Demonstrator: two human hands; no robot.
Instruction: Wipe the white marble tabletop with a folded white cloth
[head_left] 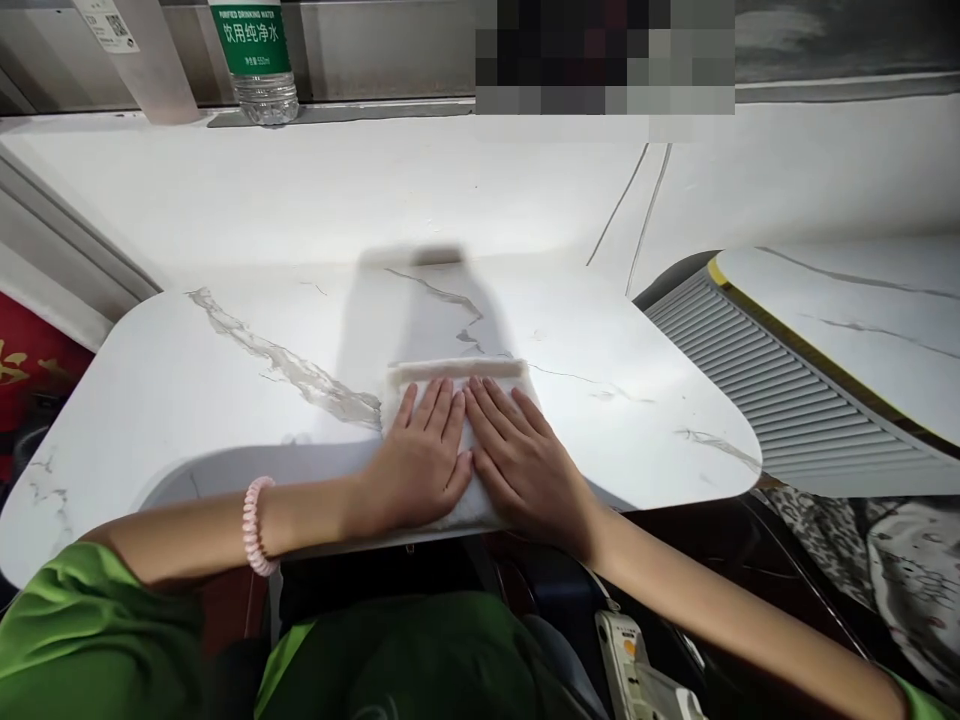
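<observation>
A folded white cloth (pixel 457 370), which looks like a towel, lies on the white marble-patterned table (pixel 225 400) near its front edge. Flat on the cloth's left half rests my left hand (pixel 420 460), fingers stretched forward and slightly apart. My right hand (pixel 525 460) presses flat on the right half in the same way, its fingertips close to those of the left. Both palms cover much of the cloth, so its middle is partly hidden. A pink coil band (pixel 259 525) circles my left wrist.
On the ledge behind the table stand a water bottle (pixel 255 60) with a green label and a frosted bottle (pixel 154 60). To the right is another marble-patterned table (pixel 862 310) with a ribbed side. A power strip (pixel 626 660) hangs below the front edge.
</observation>
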